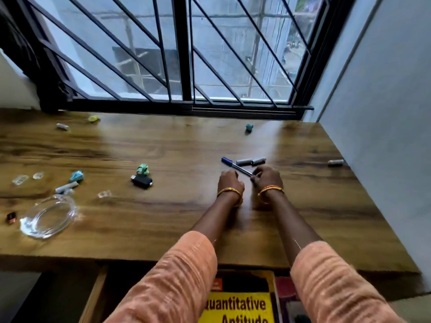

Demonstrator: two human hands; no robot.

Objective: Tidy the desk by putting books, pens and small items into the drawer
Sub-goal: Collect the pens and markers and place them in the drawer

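A blue-capped pen (234, 166) lies slanted on the wooden desk (177, 213); my right hand (267, 177) pinches its near end. My left hand (229, 181) sits beside it with fingers curled, and nothing shows in its grip. Two grey batteries (250, 161) lie just beyond the pen. Below the desk edge the drawer (95, 297) stands pulled out, with a yellow book (238, 301) and a dark red book (285, 290) inside, partly hidden by my sleeves.
Scattered small items: a black USB adapter (142, 181), green erasers (142, 169), a teal sharpener (77, 176), batteries (66, 187) (335, 162) (62, 126), a glass dish (47, 217). A barred window (182, 54) stands behind, a wall (384, 113) to the right.
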